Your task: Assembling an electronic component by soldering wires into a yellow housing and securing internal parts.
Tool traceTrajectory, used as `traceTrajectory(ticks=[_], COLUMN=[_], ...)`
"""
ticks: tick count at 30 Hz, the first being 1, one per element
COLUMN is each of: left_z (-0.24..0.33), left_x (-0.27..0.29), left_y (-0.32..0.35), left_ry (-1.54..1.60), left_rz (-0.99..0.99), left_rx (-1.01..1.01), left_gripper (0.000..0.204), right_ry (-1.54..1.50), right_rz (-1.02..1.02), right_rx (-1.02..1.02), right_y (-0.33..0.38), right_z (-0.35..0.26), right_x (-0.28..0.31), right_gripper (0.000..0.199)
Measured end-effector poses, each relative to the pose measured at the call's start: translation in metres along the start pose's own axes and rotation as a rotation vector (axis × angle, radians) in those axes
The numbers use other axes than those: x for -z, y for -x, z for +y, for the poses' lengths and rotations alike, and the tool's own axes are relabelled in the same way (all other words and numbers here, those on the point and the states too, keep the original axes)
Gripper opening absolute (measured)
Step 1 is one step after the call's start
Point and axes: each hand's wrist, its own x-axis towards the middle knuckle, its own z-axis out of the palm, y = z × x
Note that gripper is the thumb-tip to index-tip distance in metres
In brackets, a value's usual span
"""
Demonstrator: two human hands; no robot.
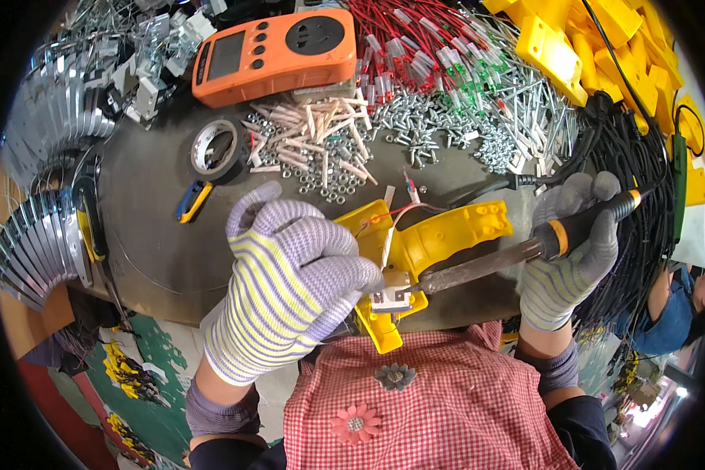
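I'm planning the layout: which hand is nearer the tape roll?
Left. The left hand is below-right of the tape roll; the right hand is much farther right, holding the soldering iron.

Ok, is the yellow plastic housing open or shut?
Open: the yellow plastic housing shows its moulded inside, and the small white rectangular block is uncovered.

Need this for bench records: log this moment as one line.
left hand: fingertips at white block | right hand: holding soldering iron, tip near block | yellow casing: beside iron
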Motion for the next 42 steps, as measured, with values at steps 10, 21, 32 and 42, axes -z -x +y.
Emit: traceTrajectory(ticks=[10,21,32,42], left_z=[0.003,0.002,0.002,0.005], left_x=[0.003,0.002,0.004,0.003], left_y=[0.0,0.001,0.0,-0.002], left_ry=[0.017,0.016,0.028,0.035], left_rz=[-0.057,-0.066,-0.091,-0.076], left_rx=[0.037,0.057,0.071,0.09], left_gripper=[0.012,0.01,0.012,0.011], right_ry=[-0.066,-0.175,-0.166,-0.195], right_rz=[-0.046,0.055,0.036,0.048], right_rx=[-0.069,-0.033,-0.205,-0.213], right_y=[0.013,0.009,0.011,0.011], right_z=[0.004,0.013,0.0,0.0], right_x=[0.009,0.014,0.004,0.01], right_gripper=[0.038,0.031,0.045,0.047])
